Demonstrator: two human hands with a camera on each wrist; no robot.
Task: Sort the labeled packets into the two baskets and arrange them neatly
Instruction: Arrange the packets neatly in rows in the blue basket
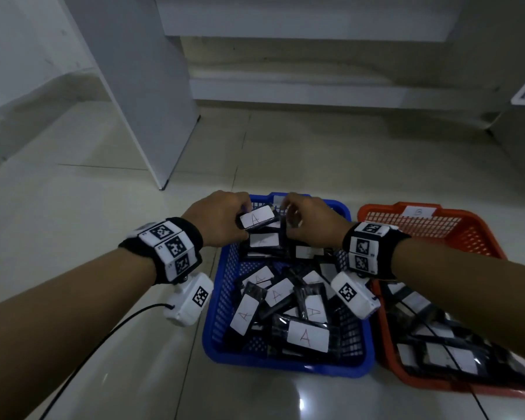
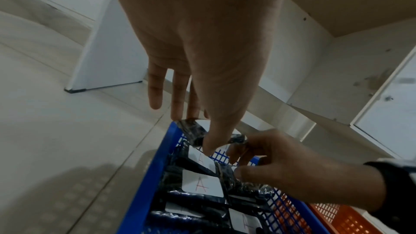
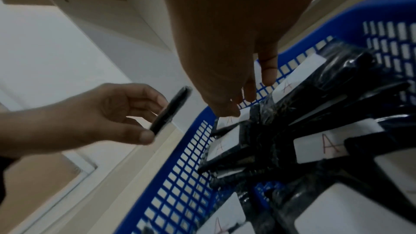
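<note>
Head view: two baskets stood side by side on the tiled floor (image 1: 103, 207), a blue basket (image 1: 215, 298) and, just to its right, a red basket (image 1: 467, 225) with a white tag marked B on its far rim. Both held black packets with white labels; those in the blue basket read A and lay jumbled toward its near edge, for example one packet (image 1: 307, 335) at the near edge. At the far edge of the blue basket the left hand (image 1: 217, 218) grasped a held packet (image 1: 256, 220), label A facing up, between thumb and fingers. The right hand (image 1: 308, 219) was beside it, fingers curled over the packets at the far edge; whether it gripped one could not be told here. A white cabinet panel (image 1: 140, 95) stood on the floor beyond the baskets.

Left wrist view: the left hand (image 2: 202, 42) pinched the held packet (image 2: 193, 129) above the far left corner of the blue basket (image 2: 148, 175), thumb on the near side, fingers behind. The right hand (image 2: 281, 163) reached in with curled fingers touching packets.

Right wrist view: the left hand (image 3: 108, 113) held the packet (image 3: 171, 109) edge-on, outside the rim of the blue basket (image 3: 191, 149). The right hand (image 3: 225, 60) had fingertips down on labeled packets standing along the far edge; its grip was unclear.
</note>
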